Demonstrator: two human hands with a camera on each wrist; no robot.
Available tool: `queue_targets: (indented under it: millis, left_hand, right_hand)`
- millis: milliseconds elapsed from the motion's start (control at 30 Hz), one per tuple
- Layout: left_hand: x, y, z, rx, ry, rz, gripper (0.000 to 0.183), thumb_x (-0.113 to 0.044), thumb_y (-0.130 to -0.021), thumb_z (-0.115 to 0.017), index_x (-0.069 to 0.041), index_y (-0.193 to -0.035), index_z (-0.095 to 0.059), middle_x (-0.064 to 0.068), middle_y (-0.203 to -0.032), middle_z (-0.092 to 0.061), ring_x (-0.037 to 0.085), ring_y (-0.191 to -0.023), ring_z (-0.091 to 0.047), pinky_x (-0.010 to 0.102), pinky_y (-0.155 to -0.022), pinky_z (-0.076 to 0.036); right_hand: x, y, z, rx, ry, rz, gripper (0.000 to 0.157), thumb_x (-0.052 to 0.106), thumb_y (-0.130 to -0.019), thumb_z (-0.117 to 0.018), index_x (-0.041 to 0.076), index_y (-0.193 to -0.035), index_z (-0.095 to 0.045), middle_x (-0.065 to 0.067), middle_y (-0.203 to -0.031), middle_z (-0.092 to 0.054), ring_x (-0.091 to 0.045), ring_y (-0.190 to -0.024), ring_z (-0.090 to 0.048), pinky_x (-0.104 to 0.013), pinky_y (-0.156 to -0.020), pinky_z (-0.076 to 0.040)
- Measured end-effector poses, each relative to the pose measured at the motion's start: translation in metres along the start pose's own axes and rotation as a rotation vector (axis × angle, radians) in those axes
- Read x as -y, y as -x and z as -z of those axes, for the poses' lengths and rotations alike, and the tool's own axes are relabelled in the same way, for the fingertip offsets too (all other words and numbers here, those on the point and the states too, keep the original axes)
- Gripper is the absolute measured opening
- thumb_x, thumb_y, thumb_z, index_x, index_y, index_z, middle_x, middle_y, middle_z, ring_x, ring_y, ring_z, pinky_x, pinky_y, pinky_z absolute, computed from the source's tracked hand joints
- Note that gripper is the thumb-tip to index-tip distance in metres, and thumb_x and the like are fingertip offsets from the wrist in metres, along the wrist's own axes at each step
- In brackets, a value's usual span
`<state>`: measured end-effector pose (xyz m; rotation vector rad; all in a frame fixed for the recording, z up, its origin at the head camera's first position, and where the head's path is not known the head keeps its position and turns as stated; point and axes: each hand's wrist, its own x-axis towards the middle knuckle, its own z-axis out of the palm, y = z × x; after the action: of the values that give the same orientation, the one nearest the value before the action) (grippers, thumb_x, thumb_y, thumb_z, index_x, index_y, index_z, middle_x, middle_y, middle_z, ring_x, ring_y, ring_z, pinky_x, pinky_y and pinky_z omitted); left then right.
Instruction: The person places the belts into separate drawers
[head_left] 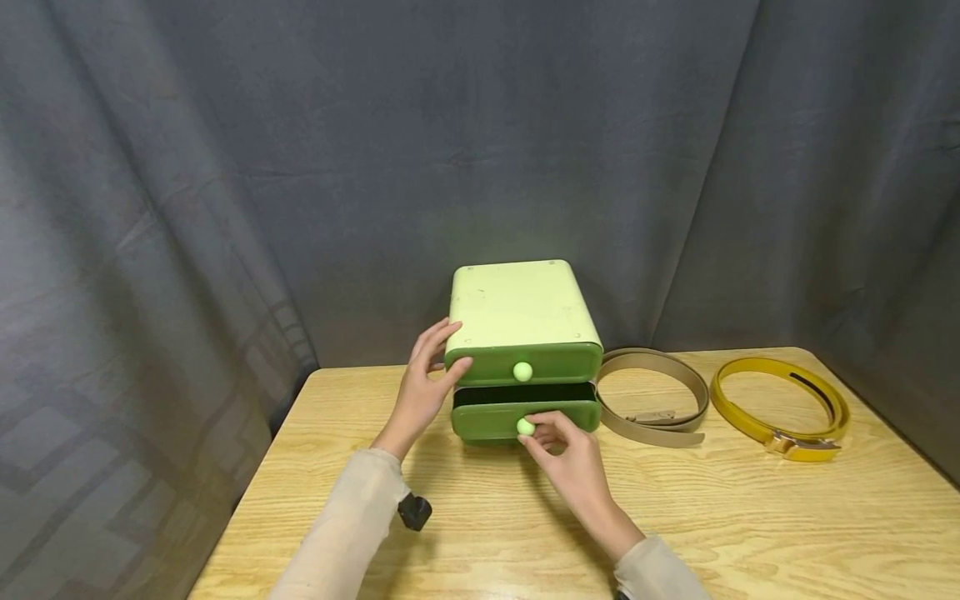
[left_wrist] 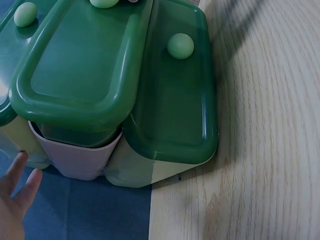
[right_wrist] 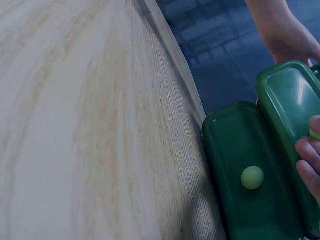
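Note:
A small chest of drawers [head_left: 522,304] has a pale yellow-green shell and green fronts with round knobs. Its middle drawer [left_wrist: 85,72] is pulled partly out, with a pinkish side wall showing below the front. My right hand [head_left: 573,462] pinches that drawer's light-green knob [head_left: 526,427] between thumb and fingers. At the chest's upper left corner rests my left hand [head_left: 423,387], thumb by the top drawer [head_left: 487,367] and fingers along the side. The bottom drawer [right_wrist: 235,155] is closed; in the head view it is mostly hidden under the middle one.
A coiled taupe belt [head_left: 652,435] lies just right of the chest. Farther right is a coiled yellow belt [head_left: 817,454] with a gold-coloured buckle. All stand on a wooden table [head_left: 750,533], with a grey curtain [head_left: 375,167] behind its back edge.

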<state>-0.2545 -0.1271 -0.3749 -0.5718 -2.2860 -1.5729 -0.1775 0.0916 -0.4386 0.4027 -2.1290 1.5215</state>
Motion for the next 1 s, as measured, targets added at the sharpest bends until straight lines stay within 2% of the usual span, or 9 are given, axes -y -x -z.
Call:
queue_targets:
  millis: [267,467,667,933,1000]
  left_hand:
    - [0.001,0.0,0.001,-0.008,-0.005,-0.02,0.051,-0.031,-0.096,-0.067,-0.033,-0.144,-0.05,-0.005,-0.155,-0.032,0.023,-0.129,-0.046,0.057,-0.099,-0.04]
    - [0.002,0.0,-0.001,0.001,-0.002,-0.031,0.051,-0.032,-0.096,-0.067,-0.031,-0.144,-0.05,-0.005,-0.155,-0.032,0.024,-0.129,-0.045,0.058,-0.098,-0.039]
    - [0.003,0.0,-0.002,-0.004,-0.008,-0.022,0.051,-0.03,-0.096,-0.068,-0.033,-0.144,-0.05,-0.008,-0.154,-0.033,0.022,-0.129,-0.045,0.054,-0.099,-0.04]
    - [0.003,0.0,0.0,-0.01,-0.034,-0.021,0.05,-0.032,-0.096,-0.068,-0.035,-0.143,-0.051,-0.01,-0.154,-0.033,0.019,-0.128,-0.046,0.051,-0.099,-0.04]
    - [0.004,0.0,0.0,-0.011,-0.029,-0.024,0.05,-0.032,-0.096,-0.068,-0.034,-0.143,-0.051,-0.009,-0.154,-0.033,0.02,-0.128,-0.046,0.053,-0.099,-0.04]
  right_hand:
    - [0.005,0.004,0.003,0.013,0.0,-0.022,0.027,-0.003,-0.077,-0.082,0.011,-0.098,-0.072,0.006,-0.08,-0.07,-0.008,-0.07,-0.066,-0.027,-0.065,-0.057]
    - [0.004,0.009,0.006,0.007,0.016,0.028,0.03,-0.004,-0.075,-0.083,0.013,-0.097,-0.072,0.007,-0.08,-0.07,-0.007,-0.07,-0.066,-0.025,-0.063,-0.057]
    - [0.005,0.013,0.008,0.008,0.02,0.096,0.032,-0.005,-0.073,-0.084,0.013,-0.096,-0.072,0.006,-0.082,-0.072,-0.007,-0.07,-0.066,-0.024,-0.062,-0.056]
    - [0.011,0.017,0.009,0.014,0.001,0.089,0.029,-0.001,-0.074,-0.084,0.014,-0.096,-0.072,0.006,-0.083,-0.073,-0.007,-0.07,-0.067,-0.024,-0.063,-0.057]
    - [0.011,0.019,0.009,0.01,0.0,0.095,0.029,0.0,-0.074,-0.084,0.013,-0.097,-0.072,0.005,-0.082,-0.073,-0.007,-0.07,-0.067,-0.023,-0.062,-0.056]
